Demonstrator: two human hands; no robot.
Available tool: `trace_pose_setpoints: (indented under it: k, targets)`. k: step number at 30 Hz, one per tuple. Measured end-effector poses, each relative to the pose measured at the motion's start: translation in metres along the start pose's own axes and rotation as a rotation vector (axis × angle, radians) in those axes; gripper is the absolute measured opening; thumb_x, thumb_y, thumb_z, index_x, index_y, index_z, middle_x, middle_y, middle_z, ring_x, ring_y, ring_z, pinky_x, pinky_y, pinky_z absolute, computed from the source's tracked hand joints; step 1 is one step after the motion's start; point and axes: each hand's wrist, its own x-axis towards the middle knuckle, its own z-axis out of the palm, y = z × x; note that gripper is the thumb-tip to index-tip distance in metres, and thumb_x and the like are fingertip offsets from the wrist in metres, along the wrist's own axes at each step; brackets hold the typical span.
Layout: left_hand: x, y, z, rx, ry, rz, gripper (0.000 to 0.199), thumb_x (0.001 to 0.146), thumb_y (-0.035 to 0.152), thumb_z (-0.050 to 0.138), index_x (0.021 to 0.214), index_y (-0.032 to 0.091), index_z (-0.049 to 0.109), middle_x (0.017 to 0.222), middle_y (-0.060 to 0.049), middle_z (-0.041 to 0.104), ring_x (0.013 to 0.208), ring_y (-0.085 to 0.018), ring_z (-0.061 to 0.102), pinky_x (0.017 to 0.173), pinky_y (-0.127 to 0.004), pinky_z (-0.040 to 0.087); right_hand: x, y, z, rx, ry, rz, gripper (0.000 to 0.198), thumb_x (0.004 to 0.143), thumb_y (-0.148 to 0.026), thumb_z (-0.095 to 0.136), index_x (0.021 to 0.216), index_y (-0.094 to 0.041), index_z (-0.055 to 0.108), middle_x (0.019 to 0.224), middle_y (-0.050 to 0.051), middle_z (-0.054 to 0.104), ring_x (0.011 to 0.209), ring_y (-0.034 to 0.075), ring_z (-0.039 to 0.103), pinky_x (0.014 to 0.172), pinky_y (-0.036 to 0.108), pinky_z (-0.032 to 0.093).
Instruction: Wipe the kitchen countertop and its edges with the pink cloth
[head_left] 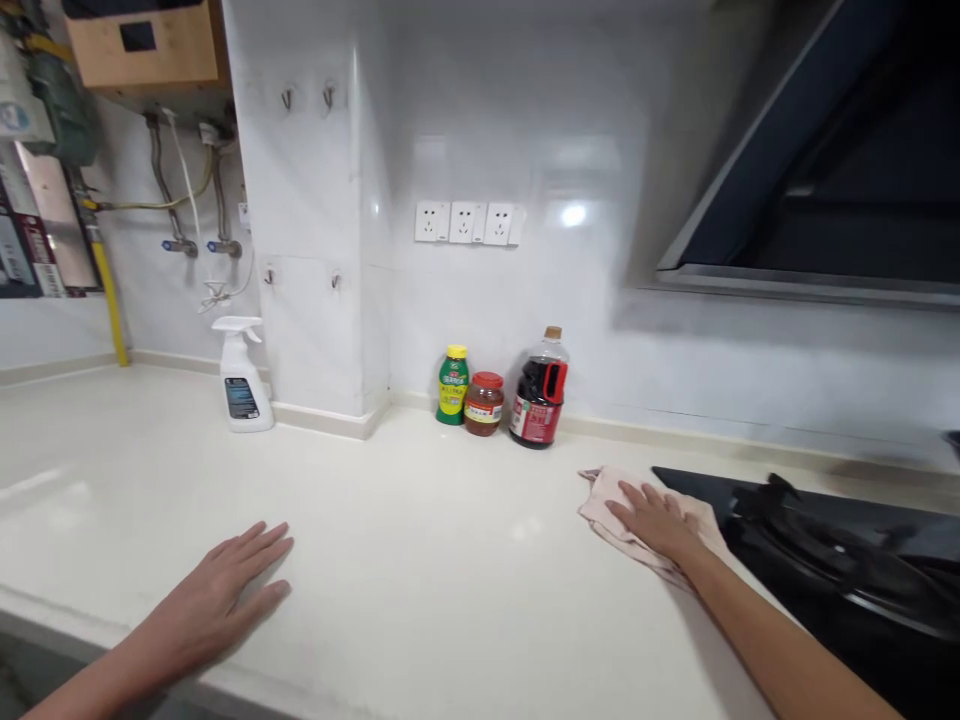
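Left of the dark bottle [537, 395], shows a bare left hand [214, 600] with slender fingers, a tapered thumb, a smooth, broad back and a wrist leading into a short stretch of bare left forearm [90, 685]. Right of the same bottle, shows a bare right hand [660, 520], likewise slim-fingered, narrowing at the wrist, then widening into a longer bare right forearm [772, 630]. Leaves nails too small to make out.

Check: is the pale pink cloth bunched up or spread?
Spread: the cloth lies mostly flat, extending past the right hand on both sides.
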Motion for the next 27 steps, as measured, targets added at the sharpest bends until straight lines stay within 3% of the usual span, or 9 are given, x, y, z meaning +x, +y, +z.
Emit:
trace_pose_setpoints:
  k: [3,8,12,18,22,27]
  targets:
    - [-0.003,0.005,-0.002,-0.028,0.028,0.005,0.056,0.088,0.06,0.054,0.139,0.036,0.058,0.148,0.003,0.051,0.142,-0.032,0.042,0.115,-0.047,0.041,0.022,-0.051,0.005,0.003,-0.055,-0.042,0.075,0.092,-0.066,0.024,0.155,-0.025,0.031,0.161,0.014,0.022,0.144,0.046,0.019,0.11,0.069,0.022]
    - [-0.009,0.013,-0.005,-0.088,0.036,0.064,0.049,0.091,0.053,0.058,0.138,0.037,0.059,0.147,0.001,0.053,0.141,-0.03,0.043,0.113,-0.046,0.043,0.023,-0.162,0.011,0.036,-0.128,-0.339,0.071,0.094,-0.067,0.025,0.156,-0.033,0.024,0.164,0.003,0.014,0.149,0.036,0.01,0.117,0.06,0.017]
    - [-0.014,0.02,-0.01,-0.122,0.057,0.108,0.042,0.093,0.046,0.058,0.133,0.034,0.063,0.143,-0.002,0.058,0.138,-0.029,0.048,0.108,-0.045,0.049,0.022,-0.251,0.011,0.066,-0.169,-0.518,0.069,0.096,-0.067,0.026,0.157,-0.035,0.02,0.165,-0.001,0.009,0.15,0.032,0.006,0.12,0.056,0.012]
    - [-0.017,0.026,-0.014,-0.19,0.19,0.127,0.031,0.093,0.038,0.058,0.12,0.029,0.07,0.132,-0.007,0.067,0.126,-0.026,0.06,0.102,-0.04,0.055,0.042,-0.365,0.009,0.079,-0.196,-0.543,0.069,0.098,-0.063,0.024,0.158,-0.028,0.018,0.165,0.006,0.008,0.149,0.036,0.006,0.117,0.06,0.013]
    - [-0.019,0.026,-0.014,-0.243,0.298,0.087,0.027,0.095,0.034,0.053,0.115,0.028,0.07,0.126,-0.01,0.069,0.118,-0.023,0.065,0.095,-0.037,0.06,0.044,-0.413,0.008,0.091,-0.201,-0.539,0.065,0.099,-0.059,0.021,0.158,-0.03,0.02,0.165,0.005,0.008,0.148,0.039,0.006,0.116,0.062,0.013]
    - [-0.022,0.031,-0.016,-0.281,0.341,0.038,0.025,0.094,0.032,0.054,0.111,0.026,0.07,0.124,-0.01,0.069,0.118,-0.023,0.064,0.098,-0.039,0.058,0.014,-0.427,0.004,0.088,-0.233,-0.617,0.059,0.1,-0.052,0.019,0.157,-0.033,0.023,0.165,0.001,0.01,0.149,0.037,0.004,0.116,0.064,0.012]
